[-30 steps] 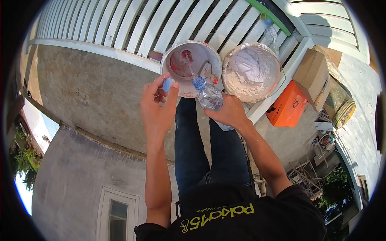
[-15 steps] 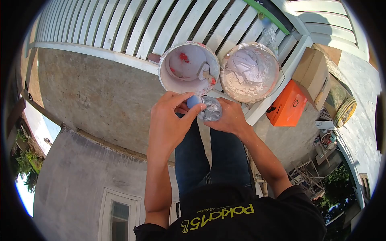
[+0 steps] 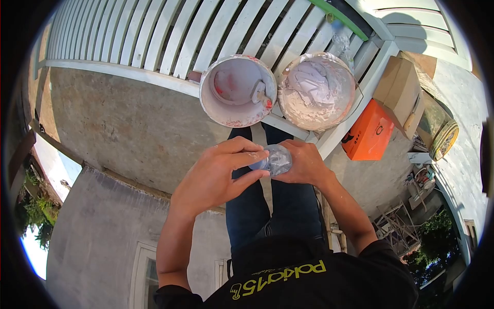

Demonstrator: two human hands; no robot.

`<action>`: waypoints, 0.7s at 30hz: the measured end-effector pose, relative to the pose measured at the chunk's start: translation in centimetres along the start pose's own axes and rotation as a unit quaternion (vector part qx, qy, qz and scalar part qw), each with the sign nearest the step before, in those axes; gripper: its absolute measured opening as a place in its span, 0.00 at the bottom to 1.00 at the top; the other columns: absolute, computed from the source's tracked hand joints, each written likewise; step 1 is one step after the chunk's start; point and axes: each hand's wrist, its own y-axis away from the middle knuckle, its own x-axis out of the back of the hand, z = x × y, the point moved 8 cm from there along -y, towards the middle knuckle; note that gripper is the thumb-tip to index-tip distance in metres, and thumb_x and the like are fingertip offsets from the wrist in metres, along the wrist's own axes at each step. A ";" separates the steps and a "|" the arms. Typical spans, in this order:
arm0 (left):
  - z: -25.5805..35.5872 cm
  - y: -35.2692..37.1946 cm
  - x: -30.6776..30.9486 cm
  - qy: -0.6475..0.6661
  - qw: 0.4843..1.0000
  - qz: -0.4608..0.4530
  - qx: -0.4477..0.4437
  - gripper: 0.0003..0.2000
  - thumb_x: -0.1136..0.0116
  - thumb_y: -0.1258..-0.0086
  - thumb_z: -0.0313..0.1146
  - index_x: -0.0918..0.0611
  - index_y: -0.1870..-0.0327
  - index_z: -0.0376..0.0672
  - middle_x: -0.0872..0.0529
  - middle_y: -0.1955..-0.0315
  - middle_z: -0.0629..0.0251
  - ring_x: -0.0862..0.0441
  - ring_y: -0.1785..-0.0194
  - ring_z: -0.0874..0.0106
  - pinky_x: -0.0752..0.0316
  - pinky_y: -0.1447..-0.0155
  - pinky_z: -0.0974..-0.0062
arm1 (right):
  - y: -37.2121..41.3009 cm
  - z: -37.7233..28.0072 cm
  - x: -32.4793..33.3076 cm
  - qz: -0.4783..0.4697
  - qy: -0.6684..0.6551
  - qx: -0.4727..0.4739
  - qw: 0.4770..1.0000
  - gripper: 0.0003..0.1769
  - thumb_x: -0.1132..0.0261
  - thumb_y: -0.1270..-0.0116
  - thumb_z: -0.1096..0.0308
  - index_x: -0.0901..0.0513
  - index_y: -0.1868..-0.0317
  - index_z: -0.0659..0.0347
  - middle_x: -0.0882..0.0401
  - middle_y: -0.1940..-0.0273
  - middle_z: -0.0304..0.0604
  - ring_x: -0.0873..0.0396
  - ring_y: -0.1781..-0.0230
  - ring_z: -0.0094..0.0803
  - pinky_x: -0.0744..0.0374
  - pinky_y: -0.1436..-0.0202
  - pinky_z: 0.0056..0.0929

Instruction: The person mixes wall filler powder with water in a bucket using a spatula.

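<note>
A clear plastic bottle [image 3: 279,160] is held over my lap, its top end pointing left. My right hand [image 3: 304,164] wraps round the bottle's body from the right. On the other side, the fingertips and thumb of my left hand [image 3: 218,172] close on the blue bottle cap [image 3: 258,164], which they partly cover. Just beyond my hands stands a white bucket [image 3: 238,114] with red stains and a putty-smeared tool [image 3: 261,97] inside. Beside it, a second bucket [image 3: 320,123] holds whitish paste and a crumpled pale bag or cloth [image 3: 309,80].
Both buckets rest on a white slatted bench [image 3: 154,31]. To the right are an orange box [image 3: 368,131], a brown cardboard box [image 3: 399,92] and a tipped bucket with a yellow rim [image 3: 443,140]. Another clear bottle [image 3: 342,44] lies on the slats behind the buckets.
Both hands and the bottle have come down toward my body and slightly right. My left fingers now cover more of the blue cap, which showed more plainly before.
</note>
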 end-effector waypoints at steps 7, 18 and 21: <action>-1.0 0.9 0.2 -0.043 0.970 -0.016 0.237 0.14 0.25 0.38 0.34 0.14 0.60 0.32 0.13 0.65 0.58 0.14 0.64 0.69 0.20 0.58 0.74 | 0.5 -0.8 0.8 0.036 0.021 -0.023 0.999 0.33 0.18 0.60 0.50 0.14 0.56 0.61 0.15 0.64 0.43 0.14 0.66 0.43 0.18 0.63 0.41; 6.9 2.1 -2.2 -0.197 0.948 -0.146 -0.202 0.22 0.26 0.42 0.34 0.18 0.49 0.31 0.18 0.59 0.59 0.16 0.57 0.64 0.16 0.55 0.66 | 1.5 -2.8 0.5 -0.248 -0.136 0.059 0.957 0.30 0.20 0.60 0.55 0.13 0.55 0.62 0.12 0.63 0.48 0.13 0.63 0.48 0.17 0.58 0.38; 9.0 3.0 -2.7 -0.190 0.932 -0.192 -0.243 0.23 0.26 0.43 0.33 0.18 0.48 0.31 0.18 0.60 0.60 0.16 0.57 0.64 0.15 0.56 0.68 | 2.7 -4.5 0.2 -0.349 -0.210 0.058 0.911 0.30 0.20 0.60 0.57 0.12 0.55 0.61 0.12 0.63 0.49 0.13 0.63 0.47 0.17 0.58 0.37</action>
